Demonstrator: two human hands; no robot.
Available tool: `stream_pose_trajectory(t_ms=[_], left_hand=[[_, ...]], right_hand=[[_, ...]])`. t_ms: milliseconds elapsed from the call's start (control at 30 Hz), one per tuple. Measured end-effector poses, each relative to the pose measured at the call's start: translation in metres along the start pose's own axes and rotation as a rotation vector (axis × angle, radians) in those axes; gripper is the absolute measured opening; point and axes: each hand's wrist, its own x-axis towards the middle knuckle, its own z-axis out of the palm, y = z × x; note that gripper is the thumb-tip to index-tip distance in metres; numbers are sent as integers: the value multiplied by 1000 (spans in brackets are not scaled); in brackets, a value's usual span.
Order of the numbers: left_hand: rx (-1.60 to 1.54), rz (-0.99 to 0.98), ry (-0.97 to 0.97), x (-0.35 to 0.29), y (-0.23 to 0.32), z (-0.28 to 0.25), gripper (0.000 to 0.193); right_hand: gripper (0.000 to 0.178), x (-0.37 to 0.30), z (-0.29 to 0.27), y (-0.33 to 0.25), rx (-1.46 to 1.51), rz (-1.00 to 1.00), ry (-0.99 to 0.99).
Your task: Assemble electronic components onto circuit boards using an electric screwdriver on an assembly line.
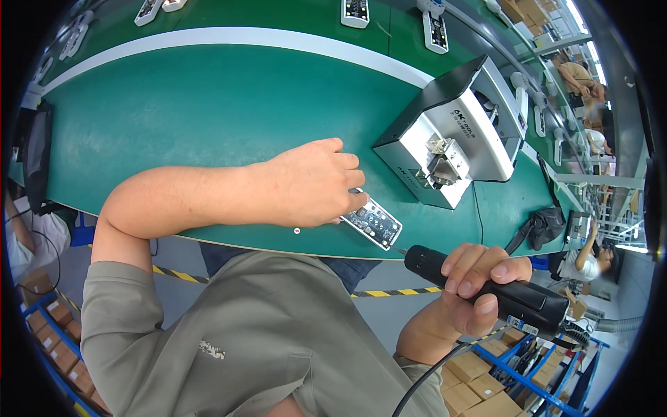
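Observation:
My left hand (313, 184) grips the upper-left end of a circuit board in a slim white housing (379, 224); its fingertips curl over that end. The board lies slanted near the table's front edge, component side up. Closed around a black electric screwdriver (514, 295) is my right hand (479, 281). The screwdriver is held almost level, its bit pointing left. The thin tip is close to the lower-right end of the housing; whether it touches, I cannot tell. A cable hangs from the screwdriver's rear.
A silver and black screw feeder (445, 146) stands on the green table (208, 97) to the right of the board. Beyond a pale rail, more white-housed boards (356, 12) lie on a green surface. A black bag (538, 226) rests at the right. Boxes on blue racks are behind me.

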Motion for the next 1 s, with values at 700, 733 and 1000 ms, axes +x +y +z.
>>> stream_pose_trajectory(t_ms=[700,733,1000], left_hand=[[15,-27,68,3,3,23,13],[42,-56,69,3,5,27,13],[326,-179,148,-42,-53,-24,9]], right_hand=[[27,-5,9,2,44,21,-5],[27,-5,6,4,70,9,-34],[22,0,-53,11,186,53,-207]])
